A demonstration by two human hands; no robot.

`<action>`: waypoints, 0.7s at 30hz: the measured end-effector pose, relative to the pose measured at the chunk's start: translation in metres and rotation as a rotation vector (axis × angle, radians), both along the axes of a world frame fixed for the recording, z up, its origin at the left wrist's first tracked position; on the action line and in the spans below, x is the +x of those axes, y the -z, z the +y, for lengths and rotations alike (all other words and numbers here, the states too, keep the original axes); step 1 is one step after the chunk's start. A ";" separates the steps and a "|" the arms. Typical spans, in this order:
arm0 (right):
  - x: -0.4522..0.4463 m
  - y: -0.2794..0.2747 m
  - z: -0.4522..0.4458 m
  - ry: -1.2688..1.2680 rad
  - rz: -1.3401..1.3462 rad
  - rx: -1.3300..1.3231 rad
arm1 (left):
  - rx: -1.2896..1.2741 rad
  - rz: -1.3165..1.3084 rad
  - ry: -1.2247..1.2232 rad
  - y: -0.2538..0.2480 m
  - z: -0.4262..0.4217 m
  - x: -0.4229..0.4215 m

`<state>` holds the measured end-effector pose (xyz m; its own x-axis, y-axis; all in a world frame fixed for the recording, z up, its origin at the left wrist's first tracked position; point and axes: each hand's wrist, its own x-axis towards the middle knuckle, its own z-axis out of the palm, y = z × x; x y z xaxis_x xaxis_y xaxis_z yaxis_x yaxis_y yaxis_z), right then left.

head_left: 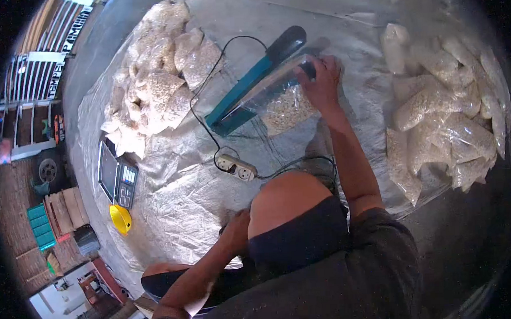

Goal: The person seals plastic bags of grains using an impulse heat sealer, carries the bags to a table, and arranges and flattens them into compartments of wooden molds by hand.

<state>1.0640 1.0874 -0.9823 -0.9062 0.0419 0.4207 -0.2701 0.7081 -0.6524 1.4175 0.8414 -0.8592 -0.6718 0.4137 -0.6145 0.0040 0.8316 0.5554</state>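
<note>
A teal impulse sealer point(242, 90) lies on the sheet with its long arm raised from its base. Across the base is the mouth of a clear plastic bag point(288, 113) filled with pale, crumbly pieces. My right hand point(322, 82) is closed at the base's dark far end, its thumb and fingers curled over the bag's upper edge there. Low down, beside my bent knee point(288, 201), is my left hand point(236, 233); its fingers are mostly hidden. A cord runs from the sealer to a white power strip point(236, 167).
Filled clear bags point(155, 78) are heaped on the left, and another heap of bags point(447, 111) is on the right. A digital scale point(119, 177) and a yellow bowl point(120, 219) stand at the left edge of the silvery sheet point(172, 220). A black cable loops near my knee.
</note>
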 end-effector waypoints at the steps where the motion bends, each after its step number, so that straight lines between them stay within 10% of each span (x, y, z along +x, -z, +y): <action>1: -0.007 -0.004 -0.005 -0.001 -0.007 0.028 | -0.022 -0.025 -0.038 -0.008 0.004 -0.011; 6: -0.025 -0.008 -0.023 -0.062 0.006 0.134 | 0.086 0.264 -0.090 0.004 0.001 -0.051; 21: 0.046 -0.020 0.023 -0.312 -0.295 -0.587 | 0.143 0.003 -0.504 0.010 0.013 -0.127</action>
